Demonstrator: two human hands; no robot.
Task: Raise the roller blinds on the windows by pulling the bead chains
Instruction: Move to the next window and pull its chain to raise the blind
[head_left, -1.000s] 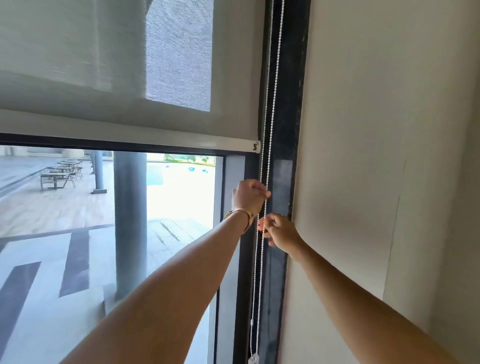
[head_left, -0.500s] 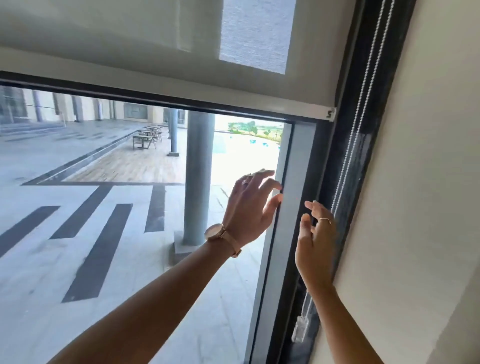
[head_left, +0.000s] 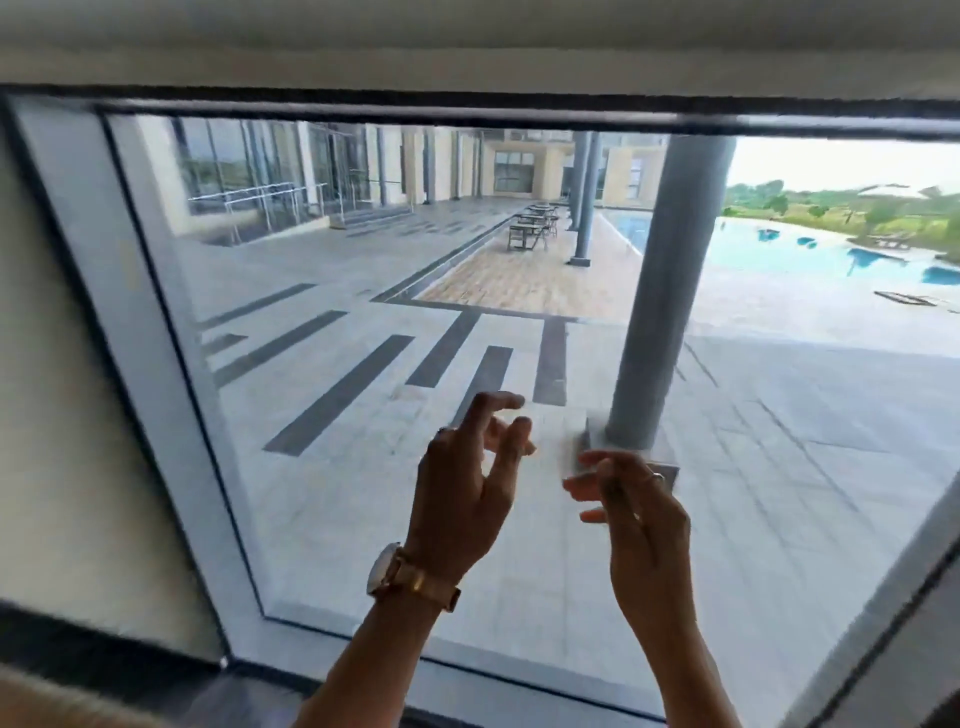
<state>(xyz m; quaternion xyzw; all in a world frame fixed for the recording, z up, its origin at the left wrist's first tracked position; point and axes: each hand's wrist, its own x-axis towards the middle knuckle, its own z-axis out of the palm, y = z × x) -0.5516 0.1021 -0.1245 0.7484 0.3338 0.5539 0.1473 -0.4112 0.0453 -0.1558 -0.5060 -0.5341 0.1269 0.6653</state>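
The pale roller blind (head_left: 467, 47) hangs only across the top strip of the view, its bottom bar just above the window's upper frame. Below it the large window pane (head_left: 322, 415) is uncovered. My left hand (head_left: 467, 483), with a watch on its wrist, is raised in front of the glass with fingers spread and nothing in it. My right hand (head_left: 636, 512), wearing a ring, is beside it, fingers loosely apart, also holding nothing. No bead chain shows in this view.
A grey window frame (head_left: 130, 332) slants down the left, with pale wall (head_left: 62, 415) beyond it. Outside are a grey column (head_left: 660, 291), a paved terrace, tables and a pool. A dark sill (head_left: 104, 644) runs along the bottom left.
Both hands let go of the bead chain at the right of the window and opened. The view swung left, so the chain and right wall left the frame.
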